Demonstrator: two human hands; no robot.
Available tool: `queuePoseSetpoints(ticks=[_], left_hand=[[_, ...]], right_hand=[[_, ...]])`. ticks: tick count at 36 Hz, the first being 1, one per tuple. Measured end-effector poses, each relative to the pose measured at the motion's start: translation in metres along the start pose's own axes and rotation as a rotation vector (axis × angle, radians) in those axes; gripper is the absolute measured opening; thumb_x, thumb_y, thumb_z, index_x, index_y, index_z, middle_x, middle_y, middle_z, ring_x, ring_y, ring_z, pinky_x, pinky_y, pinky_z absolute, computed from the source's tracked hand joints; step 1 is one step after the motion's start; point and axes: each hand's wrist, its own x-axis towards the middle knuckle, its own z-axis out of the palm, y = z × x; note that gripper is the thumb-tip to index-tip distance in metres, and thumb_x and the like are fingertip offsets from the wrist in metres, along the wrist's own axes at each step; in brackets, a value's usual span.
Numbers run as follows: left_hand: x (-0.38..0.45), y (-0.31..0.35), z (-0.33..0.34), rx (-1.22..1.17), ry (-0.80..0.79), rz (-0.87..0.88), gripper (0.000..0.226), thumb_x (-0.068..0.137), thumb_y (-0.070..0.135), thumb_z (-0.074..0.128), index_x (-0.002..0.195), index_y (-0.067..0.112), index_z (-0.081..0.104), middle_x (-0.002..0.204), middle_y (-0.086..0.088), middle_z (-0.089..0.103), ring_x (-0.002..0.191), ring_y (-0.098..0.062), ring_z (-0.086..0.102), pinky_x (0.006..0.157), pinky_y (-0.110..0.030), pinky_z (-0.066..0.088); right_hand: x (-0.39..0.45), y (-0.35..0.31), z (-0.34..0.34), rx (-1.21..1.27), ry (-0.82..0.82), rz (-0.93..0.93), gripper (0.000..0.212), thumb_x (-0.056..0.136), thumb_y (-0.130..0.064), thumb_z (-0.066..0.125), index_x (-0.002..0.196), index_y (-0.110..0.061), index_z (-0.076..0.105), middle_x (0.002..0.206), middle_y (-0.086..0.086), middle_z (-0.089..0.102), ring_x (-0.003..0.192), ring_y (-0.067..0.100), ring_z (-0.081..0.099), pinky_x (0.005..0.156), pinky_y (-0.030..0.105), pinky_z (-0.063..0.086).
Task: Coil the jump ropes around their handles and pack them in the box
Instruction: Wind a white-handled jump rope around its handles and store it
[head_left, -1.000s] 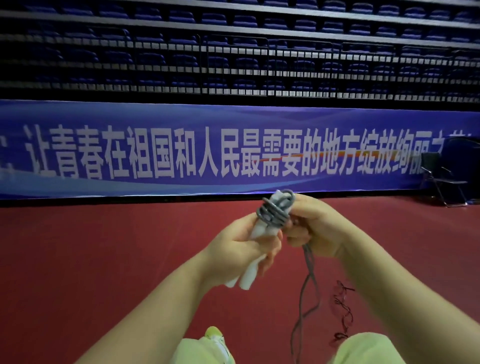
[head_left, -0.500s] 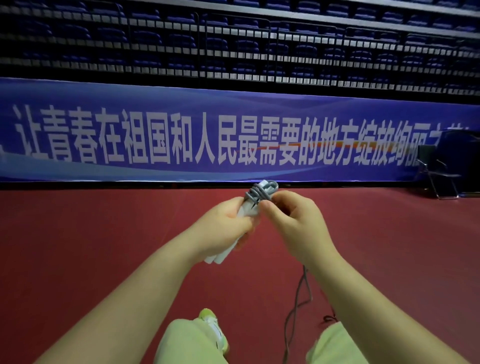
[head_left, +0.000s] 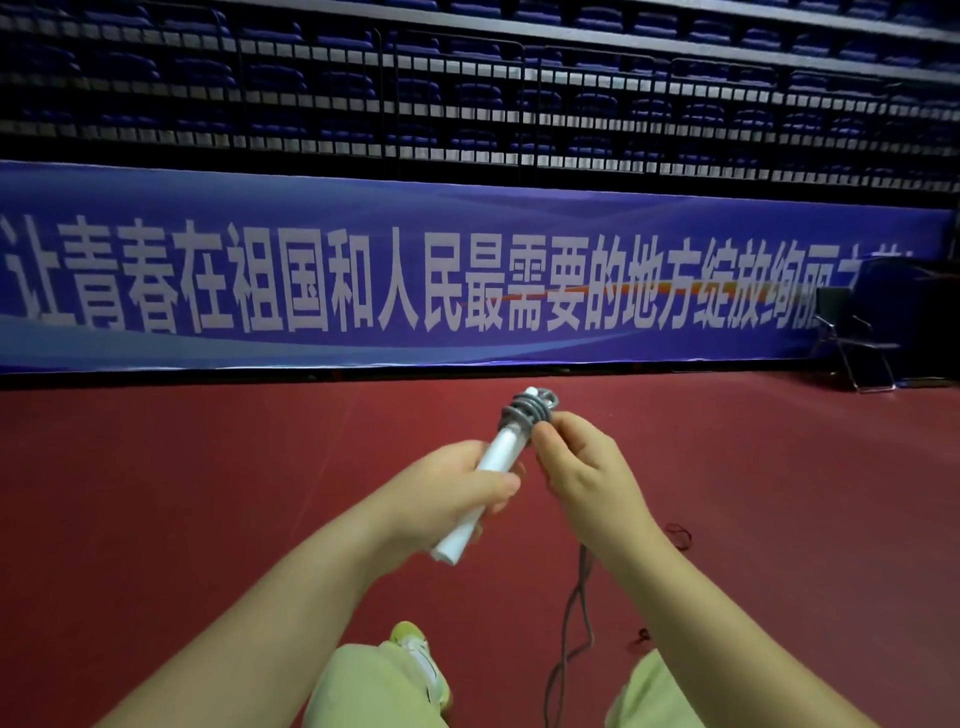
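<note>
My left hand (head_left: 447, 493) grips the white jump-rope handles (head_left: 501, 451), held together and tilted up to the right. Grey rope (head_left: 527, 410) is coiled in several turns round their upper end. My right hand (head_left: 587, 470) pinches the rope just right of the coil. The loose grey rope (head_left: 574, 623) hangs below my right wrist down to the floor between my legs. No box is in view.
Red sports floor (head_left: 182, 493) stretches ahead to a blue banner (head_left: 467, 280) under rows of dark seats. A folding chair (head_left: 852, 338) stands at the far right. A dark rope (head_left: 678, 535) lies on the floor right of my arm. My shoe (head_left: 415, 654) shows below.
Both hands have dropped a little in view. My left hand has slid down the handles, baring more white below the coil. My right hand has come round to the coil's right side.
</note>
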Motion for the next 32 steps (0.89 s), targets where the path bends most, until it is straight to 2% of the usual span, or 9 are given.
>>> queuePoseSetpoints(ticks=[3,6,10,14,17,21,24,28,32], left_hand=[[0.009,0.012,0.004,0.244,0.060,0.012,0.025,0.076,0.036,0.059,0.083,0.012,0.056,0.072,0.000,0.053,0.061,-0.014,0.048,0.063,-0.034,0.038],[0.016,0.026,0.007,0.471,0.094,0.028,0.016,0.087,0.030,0.055,0.090,0.014,0.055,0.079,0.001,0.058,0.069,-0.017,0.053,0.064,-0.033,0.039],[0.018,0.042,0.010,0.873,0.142,0.100,0.014,0.093,0.034,0.044,0.092,0.020,0.046,0.081,-0.007,0.067,0.071,-0.021,0.062,0.056,-0.031,0.039],[0.022,0.043,0.009,0.968,0.222,0.146,0.016,0.089,0.036,0.053,0.093,0.024,0.043,0.080,-0.002,0.064,0.068,-0.018,0.060,0.055,-0.031,0.039],[0.024,0.040,0.006,0.686,0.207,0.120,0.027,0.079,0.039,0.067,0.094,0.022,0.053,0.082,0.001,0.063,0.065,-0.012,0.057,0.057,-0.029,0.041],[0.015,0.027,0.002,-0.155,-0.172,0.029,0.035,0.087,0.048,0.060,0.107,0.020,0.069,0.107,-0.008,0.071,0.084,-0.012,0.068,0.070,-0.027,0.053],[0.015,0.009,0.002,-0.608,-0.431,-0.051,0.062,0.077,0.064,0.047,0.115,0.021,0.071,0.116,-0.011,0.068,0.108,-0.030,0.064,0.094,-0.044,0.050],[0.014,0.009,0.006,-0.725,-0.448,-0.016,0.059,0.084,0.062,0.041,0.103,0.018,0.074,0.081,-0.006,0.063,0.070,-0.020,0.062,0.068,-0.034,0.054],[0.011,0.027,-0.002,-0.695,-0.241,-0.027,0.051,0.088,0.054,0.040,0.103,0.011,0.065,0.079,-0.004,0.056,0.059,-0.013,0.052,0.050,-0.024,0.044]], right_hand=[[-0.001,-0.001,0.006,0.104,-0.003,0.109,0.026,0.096,-0.043,0.042,0.074,-0.032,0.051,0.057,-0.016,0.042,0.051,0.003,0.037,0.055,0.028,0.030],[0.003,-0.013,0.001,0.185,0.022,0.210,0.028,0.102,-0.037,0.037,0.085,-0.020,0.051,0.059,-0.013,0.044,0.046,-0.001,0.040,0.050,0.019,0.031],[0.016,-0.027,-0.012,0.108,0.008,0.235,0.036,0.102,-0.040,0.033,0.077,-0.016,0.045,0.056,-0.001,0.035,0.048,0.012,0.030,0.048,0.027,0.022],[0.024,-0.031,-0.020,0.250,-0.063,0.350,0.028,0.098,-0.035,0.040,0.079,-0.016,0.048,0.061,0.000,0.036,0.047,0.011,0.025,0.046,0.025,0.017],[0.026,-0.034,-0.018,0.385,-0.023,0.336,0.025,0.099,-0.027,0.040,0.080,-0.013,0.050,0.058,0.000,0.040,0.041,0.009,0.032,0.041,0.021,0.023],[0.025,-0.040,-0.012,0.559,-0.009,0.293,0.021,0.101,-0.020,0.036,0.096,-0.005,0.050,0.045,-0.009,0.050,0.036,0.000,0.045,0.037,0.014,0.035],[0.025,-0.046,-0.017,0.626,-0.014,0.279,0.023,0.101,-0.020,0.036,0.104,-0.004,0.053,0.045,-0.011,0.050,0.035,0.000,0.044,0.036,0.014,0.034],[0.033,-0.050,-0.023,0.588,-0.076,0.273,0.030,0.101,-0.028,0.034,0.108,-0.004,0.052,0.052,-0.004,0.048,0.037,0.004,0.040,0.038,0.017,0.031],[0.039,-0.044,-0.031,0.378,-0.196,0.253,0.042,0.103,-0.042,0.033,0.091,-0.007,0.054,0.060,0.000,0.042,0.042,0.009,0.034,0.041,0.021,0.024]])
